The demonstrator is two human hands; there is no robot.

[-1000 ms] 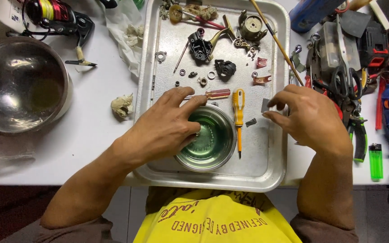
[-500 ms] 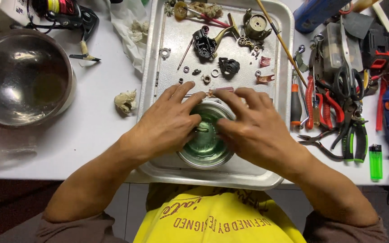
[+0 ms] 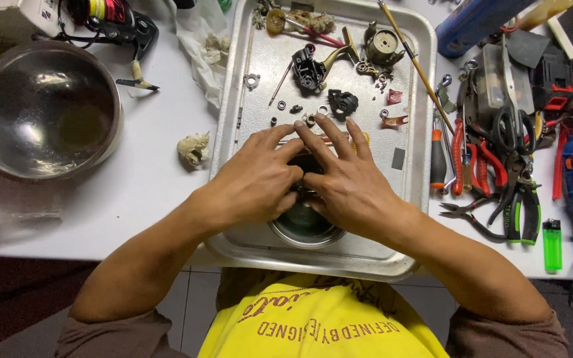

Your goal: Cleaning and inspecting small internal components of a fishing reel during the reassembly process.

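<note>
My left hand (image 3: 253, 179) and right hand (image 3: 349, 182) meet over small steel bowl (image 3: 303, 229) on metal tray (image 3: 406, 199), fingertips together at 12 o'clock of bowl rim, pinching small dark part; exact hold hidden, cannot tell. Both hands equally near. Loose reel parts (image 3: 329, 99) at 12 o'clock on tray. Pliers (image 3: 472, 159) at 3 o'clock, big bowl (image 3: 41, 109) at 10 o'clock on white table (image 3: 147, 192).
</note>
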